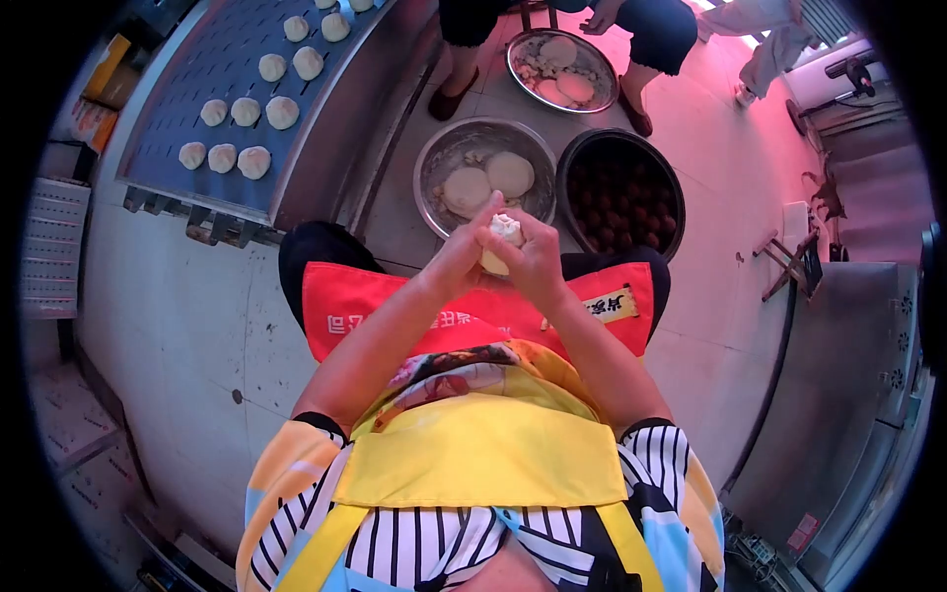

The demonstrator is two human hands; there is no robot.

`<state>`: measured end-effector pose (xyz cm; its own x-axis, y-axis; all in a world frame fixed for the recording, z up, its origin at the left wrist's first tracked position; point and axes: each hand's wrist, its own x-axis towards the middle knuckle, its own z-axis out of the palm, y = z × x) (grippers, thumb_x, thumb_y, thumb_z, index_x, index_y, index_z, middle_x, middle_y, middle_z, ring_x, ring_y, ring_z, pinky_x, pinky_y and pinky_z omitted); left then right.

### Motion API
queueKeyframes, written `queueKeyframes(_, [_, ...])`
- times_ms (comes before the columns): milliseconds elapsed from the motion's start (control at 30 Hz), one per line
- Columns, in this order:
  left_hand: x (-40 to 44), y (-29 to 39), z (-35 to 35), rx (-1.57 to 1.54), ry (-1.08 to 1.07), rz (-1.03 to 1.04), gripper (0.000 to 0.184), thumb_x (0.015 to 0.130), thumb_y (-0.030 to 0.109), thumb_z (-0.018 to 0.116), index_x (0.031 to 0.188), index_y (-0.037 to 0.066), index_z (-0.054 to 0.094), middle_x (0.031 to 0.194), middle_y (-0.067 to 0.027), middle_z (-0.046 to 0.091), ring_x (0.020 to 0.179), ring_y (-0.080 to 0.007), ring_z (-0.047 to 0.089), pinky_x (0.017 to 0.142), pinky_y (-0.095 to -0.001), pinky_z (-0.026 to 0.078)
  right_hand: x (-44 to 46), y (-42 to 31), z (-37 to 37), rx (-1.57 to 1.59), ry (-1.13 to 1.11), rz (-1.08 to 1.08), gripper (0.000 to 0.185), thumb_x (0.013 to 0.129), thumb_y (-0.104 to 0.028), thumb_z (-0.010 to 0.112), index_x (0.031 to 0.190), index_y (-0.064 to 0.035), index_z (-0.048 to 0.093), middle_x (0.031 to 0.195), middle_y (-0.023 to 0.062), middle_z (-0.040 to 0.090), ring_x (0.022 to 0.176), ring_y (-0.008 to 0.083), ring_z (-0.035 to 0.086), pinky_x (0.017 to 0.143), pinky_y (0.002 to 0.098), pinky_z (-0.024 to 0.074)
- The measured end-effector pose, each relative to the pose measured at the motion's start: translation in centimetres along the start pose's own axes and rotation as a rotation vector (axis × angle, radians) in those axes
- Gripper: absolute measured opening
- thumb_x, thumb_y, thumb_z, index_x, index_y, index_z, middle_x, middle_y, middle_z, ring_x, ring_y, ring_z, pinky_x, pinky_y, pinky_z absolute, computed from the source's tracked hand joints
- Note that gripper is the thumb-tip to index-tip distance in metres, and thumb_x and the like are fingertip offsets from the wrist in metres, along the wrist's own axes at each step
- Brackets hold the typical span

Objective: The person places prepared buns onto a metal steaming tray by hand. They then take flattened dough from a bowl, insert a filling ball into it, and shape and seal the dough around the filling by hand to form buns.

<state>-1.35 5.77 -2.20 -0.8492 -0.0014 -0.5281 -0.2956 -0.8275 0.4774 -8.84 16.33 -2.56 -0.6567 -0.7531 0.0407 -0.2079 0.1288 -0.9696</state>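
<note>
Just in front of my knees, my left hand (460, 254) and my right hand (538, 259) meet around a pale dough bun (505, 230). Its gathered, pleated top shows between my thumbs and fingers, and a smooth part shows lower down. Both hands are closed on it. Right behind them stands a steel bowl (426, 151) with flat round dough pieces (510, 174) and smaller floury scraps in it. To the right of the bowl, a black tub (569, 158) holds many dark reddish-brown balls (621, 202).
At the upper left, a blue slotted conveyor (163, 128) carries several shaped buns (282, 112). Across from me sits another person (656, 35), with a second steel basin (515, 74) of dough between their feet. A folding stool (794, 259) and steel cabinet (829, 395) stand right.
</note>
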Motion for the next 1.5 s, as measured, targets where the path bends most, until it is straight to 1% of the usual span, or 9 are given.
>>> queueKeyframes(133, [0.6, -0.3, -0.1, -0.022, 0.043, 0.170, 0.050, 0.091, 0.059, 0.041, 0.105, 0.013, 0.055, 0.097, -0.0022, 0.061, 0.089, -0.0141, 0.064, 0.068, -0.0381, 0.058, 1.6, -0.4, -0.3, -0.038, 0.031, -0.341, 0.038, 0.076, -0.027, 0.073, 0.100, 0.0004, 0.062, 0.083, 0.0136, 0.064, 0.075, 0.0165, 0.061, 0.070, 0.0311, 0.0495])
queueKeyframes(233, [-1.1, 2.1, -0.2, 0.241, -0.013, -0.049, 0.050, 0.092, 0.058, 0.042, 0.109, 0.012, 0.053, 0.099, -0.0023, 0.060, 0.090, -0.0146, 0.063, 0.068, -0.0365, 0.057, 1.0, -1.3, -0.1, 0.134, -0.099, -0.067, 0.034, 0.078, -0.024, 0.071, 0.100, -0.0001, 0.063, 0.084, 0.0116, 0.064, 0.076, 0.0130, 0.060, 0.070, 0.0303, 0.0492])
queueKeyframes(333, [0.6, 0.1, -0.9, 0.090, -0.110, 0.319, 0.051, 0.092, 0.058, 0.042, 0.109, 0.011, 0.053, 0.098, -0.0027, 0.060, 0.091, -0.0150, 0.063, 0.070, -0.0348, 0.056, 1.5, 0.0, 0.3, 0.107, 0.005, 0.005, 0.033, 0.078, -0.024, 0.070, 0.101, -0.0011, 0.063, 0.086, 0.0097, 0.065, 0.078, 0.0112, 0.059, 0.072, 0.0294, 0.0488])
queueKeyframes(433, [-1.5, -0.2, 1.2, -0.011, 0.159, 0.269, 0.053, 0.091, 0.060, 0.041, 0.111, 0.012, 0.052, 0.100, -0.0028, 0.060, 0.092, -0.0152, 0.062, 0.072, -0.0336, 0.055, 1.5, -0.3, 0.8, 0.223, -0.006, 0.002, 0.033, 0.078, -0.024, 0.071, 0.101, -0.0019, 0.063, 0.086, 0.0080, 0.065, 0.078, 0.0105, 0.058, 0.072, 0.0286, 0.0487])
queueKeyframes(833, [-0.5, 1.2, -0.5, 0.078, -0.039, 0.135, 0.060, 0.089, 0.064, 0.038, 0.113, 0.010, 0.052, 0.102, -0.0050, 0.061, 0.094, -0.0169, 0.063, 0.073, -0.0347, 0.055, 2.3, -1.3, -0.3, 0.286, -0.239, 0.115, 0.034, 0.077, -0.018, 0.069, 0.105, 0.0015, 0.064, 0.095, 0.0062, 0.065, 0.088, 0.0122, 0.060, 0.082, 0.0270, 0.0473])
queueKeyframes(933, [0.7, -0.5, -0.2, -0.156, 0.090, 0.373, 0.065, 0.087, 0.066, 0.041, 0.113, 0.008, 0.051, 0.101, -0.0049, 0.060, 0.090, -0.0183, 0.063, 0.063, -0.0403, 0.057, 2.4, -0.7, 0.7, -0.058, -0.012, -0.247, 0.035, 0.077, -0.020, 0.070, 0.105, 0.0008, 0.064, 0.094, 0.0049, 0.065, 0.087, 0.0123, 0.060, 0.080, 0.0270, 0.0476])
queueKeyframes(1133, [-0.1, 0.4, -1.2, 0.014, -0.072, 0.219, 0.061, 0.090, 0.061, 0.041, 0.113, 0.006, 0.051, 0.103, -0.0051, 0.059, 0.089, -0.0171, 0.064, 0.066, -0.0346, 0.058, 2.3, -2.2, -0.3, 0.257, -0.238, 0.085, 0.034, 0.073, -0.027, 0.076, 0.089, 0.0009, 0.064, 0.086, 0.0073, 0.064, 0.081, 0.0127, 0.058, 0.073, 0.0286, 0.0475])
queueKeyframes(1233, [0.1, -0.4, -0.1, -0.110, 0.015, 0.430, 0.061, 0.090, 0.061, 0.041, 0.112, 0.006, 0.050, 0.102, -0.0058, 0.058, 0.090, -0.0166, 0.063, 0.067, -0.0324, 0.057, 2.5, -2.4, 0.4, 0.060, -0.017, -0.228, 0.032, 0.075, -0.026, 0.075, 0.087, 0.0015, 0.063, 0.087, 0.0071, 0.064, 0.080, 0.0110, 0.056, 0.071, 0.0292, 0.0474])
queueKeyframes(1500, [0.1, 0.5, -0.4, 0.030, -0.068, 0.382, 0.057, 0.090, 0.058, 0.044, 0.111, 0.005, 0.050, 0.101, -0.0066, 0.058, 0.093, -0.0180, 0.063, 0.071, -0.0316, 0.057, 3.0, -2.3, -0.3, 0.101, -0.153, -0.120, 0.036, 0.078, -0.028, 0.071, 0.098, -0.0001, 0.062, 0.084, 0.0056, 0.061, 0.080, 0.0121, 0.056, 0.072, 0.0290, 0.0472])
